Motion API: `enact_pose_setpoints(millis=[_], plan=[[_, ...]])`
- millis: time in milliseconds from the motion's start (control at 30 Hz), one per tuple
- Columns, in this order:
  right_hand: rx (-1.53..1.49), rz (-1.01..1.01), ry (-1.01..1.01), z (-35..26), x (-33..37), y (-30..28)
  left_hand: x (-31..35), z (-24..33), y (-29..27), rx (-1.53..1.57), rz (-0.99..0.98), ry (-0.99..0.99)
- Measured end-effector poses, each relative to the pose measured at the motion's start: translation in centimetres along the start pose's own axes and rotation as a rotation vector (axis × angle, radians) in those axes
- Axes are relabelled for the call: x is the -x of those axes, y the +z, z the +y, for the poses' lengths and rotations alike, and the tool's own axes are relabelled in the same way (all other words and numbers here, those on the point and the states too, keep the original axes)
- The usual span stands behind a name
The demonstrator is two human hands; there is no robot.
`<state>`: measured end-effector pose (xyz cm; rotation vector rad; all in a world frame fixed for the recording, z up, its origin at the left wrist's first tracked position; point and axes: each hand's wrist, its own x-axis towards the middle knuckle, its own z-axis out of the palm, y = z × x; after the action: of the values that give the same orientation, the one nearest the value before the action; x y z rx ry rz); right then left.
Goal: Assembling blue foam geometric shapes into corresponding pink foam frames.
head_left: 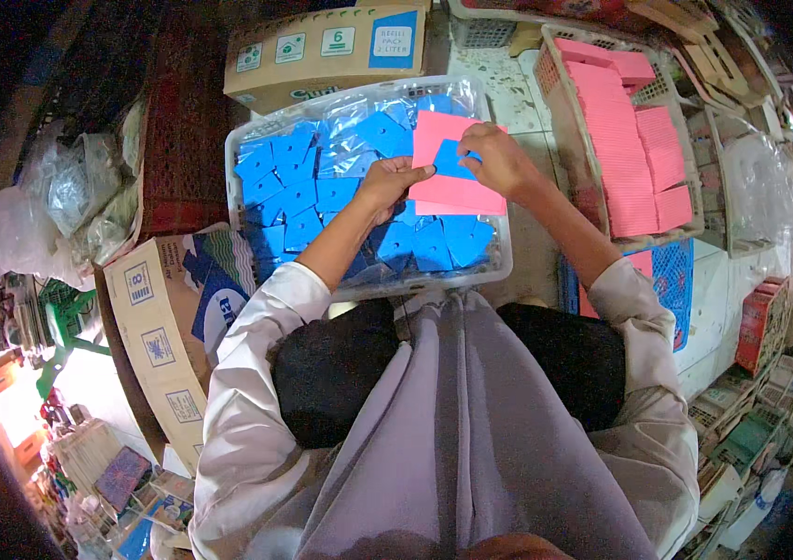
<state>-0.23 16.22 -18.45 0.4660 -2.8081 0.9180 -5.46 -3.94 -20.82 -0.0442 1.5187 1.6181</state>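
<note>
Carton beyond tray | crate rightward | left hand pinching pink sheet, part-covering tray | right hand pinching blue card

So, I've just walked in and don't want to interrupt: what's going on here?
A person's left hand holds a pink paper while the right hand pinches a small blue piece against it. This is above a white basket full of loose blue pieces. To the right, another basket holds packed pink pieces.

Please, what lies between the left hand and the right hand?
Between left hand and right hand, the head view shows a flat blue piece, with a pink sheet behind it.
</note>
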Motion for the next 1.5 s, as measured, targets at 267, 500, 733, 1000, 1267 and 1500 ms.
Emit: enact_pose_setpoints(millis=[267, 500, 733, 1000, 1267, 1500], plan=[[-0.064, 0.353, 0.094, -0.1, 1.3, -2.1, 0.0, 0.0, 0.3, 0.073, 0.028, 0.117], [-1.155, 0.236, 0.791, -1.3, 7.9, -4.2, 0.8, 2.4, 3.4, 0.024, -0.096, 0.215], [-1.245, 0.631, 0.720, -2.9, 13.6, -6.7, 1.8, 3.4, 9.3, -0.278, -0.297, 0.312], [-0.841, 1.272, 1.113, 0.7, 36.4, -14.7, 1.4, 4.4, 6.7, -0.257, -0.205, 0.307], [-0.796, 1.377, 1.593, 11.3, 47.5, -10.5, -0.4, 2.6, -1.9, -0.576, 0.111, 0.228], [-0.481, 0.929, 1.320, 18.6, 53.7, -6.8, 1.1, 1.8, -1.8, -1.013, 0.218, 0.235]])
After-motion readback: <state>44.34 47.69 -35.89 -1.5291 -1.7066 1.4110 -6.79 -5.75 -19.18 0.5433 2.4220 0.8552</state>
